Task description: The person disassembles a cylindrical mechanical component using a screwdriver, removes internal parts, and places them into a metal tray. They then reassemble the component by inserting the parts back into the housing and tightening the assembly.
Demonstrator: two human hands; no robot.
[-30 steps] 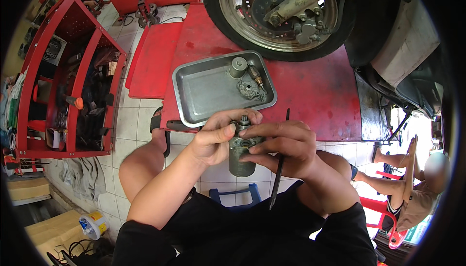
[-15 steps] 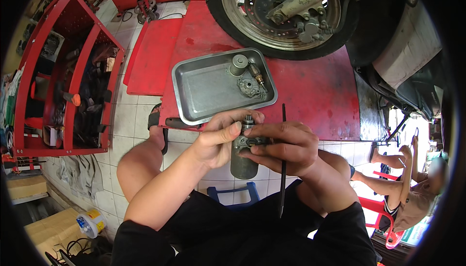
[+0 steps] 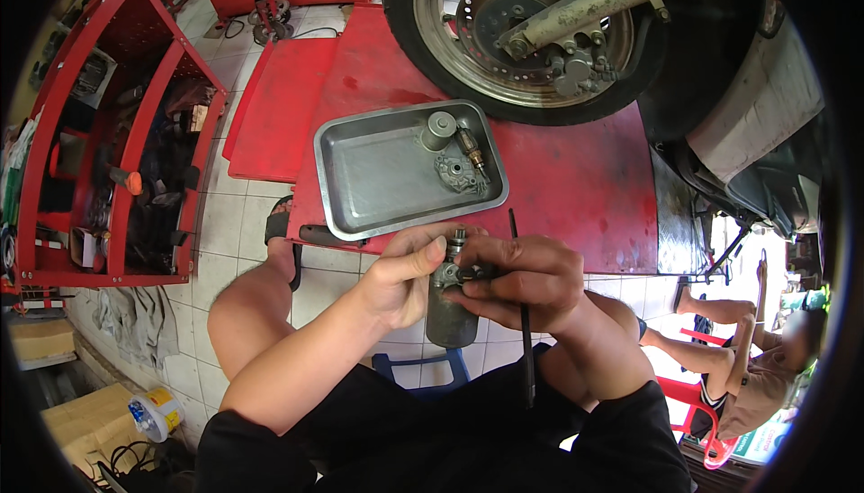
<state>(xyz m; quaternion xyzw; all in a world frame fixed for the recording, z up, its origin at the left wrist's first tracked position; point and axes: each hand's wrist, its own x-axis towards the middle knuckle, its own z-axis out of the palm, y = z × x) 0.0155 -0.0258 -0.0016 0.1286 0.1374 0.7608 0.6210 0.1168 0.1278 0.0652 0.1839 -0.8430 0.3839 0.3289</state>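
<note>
A grey cylindrical starter motor (image 3: 452, 322) stands upright between my hands, its toothed shaft pointing up. My left hand (image 3: 394, 284) is closed around its side, thumb near the shaft. The fingers of my right hand (image 3: 535, 277) press on its upper end from the other side and hide part of it. A thin dark rod-shaped tool (image 3: 528, 362) is tucked through the same right hand. Just beyond, a metal tray (image 3: 369, 173) holds a round metal housing (image 3: 440, 127), an armature with a copper-coloured end (image 3: 472, 148) and a cast cover (image 3: 457, 172).
The tray rests on a red platform (image 3: 576, 196) beneath a motorcycle wheel (image 3: 432, 52). A dark-handled tool (image 3: 328, 235) lies at the platform's edge. A red tool shelf (image 3: 126, 151) stands left, a blue stool (image 3: 421, 369) below. Another person (image 3: 760, 376) sits at right.
The motor and both hands sit slightly lower in the picture, with the grip much the same. The whole view has shifted a little. The rod-shaped tool has tilted slightly.
</note>
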